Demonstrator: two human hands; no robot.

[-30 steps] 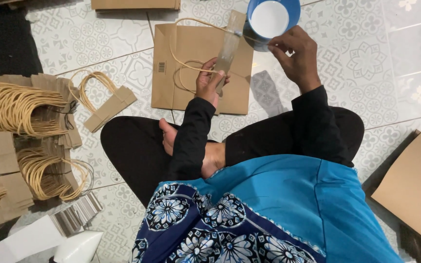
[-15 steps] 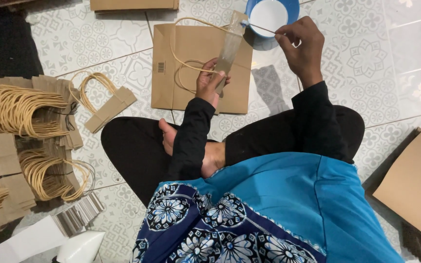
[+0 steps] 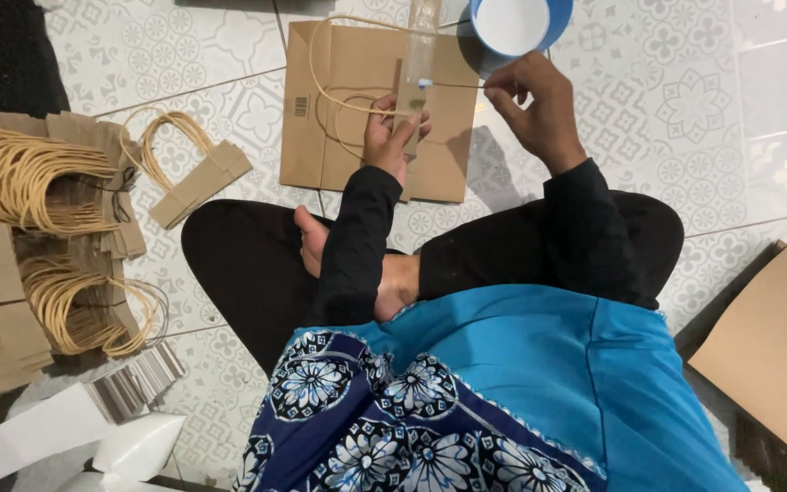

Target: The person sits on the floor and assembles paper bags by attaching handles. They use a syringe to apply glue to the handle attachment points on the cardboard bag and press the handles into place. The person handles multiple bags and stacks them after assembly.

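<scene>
The left hand (image 3: 392, 137) is closed on a narrow brown paper strip with a cord handle (image 3: 417, 64); the thumb and fingers pinch its lower end, and the strip stands up toward the far side. The right hand (image 3: 537, 109) pinches a thin stick (image 3: 453, 85) between thumb and forefinger. The tip of the stick touches the strip, where a small white dab shows. The cord of the handle loops to the left, over a flat brown paper bag (image 3: 357, 82) that lies on the patterned tile floor (image 3: 685, 100) under both hands. Just beyond the right hand, at the far edge, stands a round blue bowl with white content (image 3: 519, 23). The person sits cross-legged, in black sleeves and a blue garment. On the left, one loose strip with a cord handle (image 3: 195, 169) lies on the floor, and further left are stacks of similar handle strips (image 3: 34, 182). At the near left lies a white folded cardboard (image 3: 38, 428). On the right lies a pile of flat brown bags (image 3: 776, 355).
</scene>
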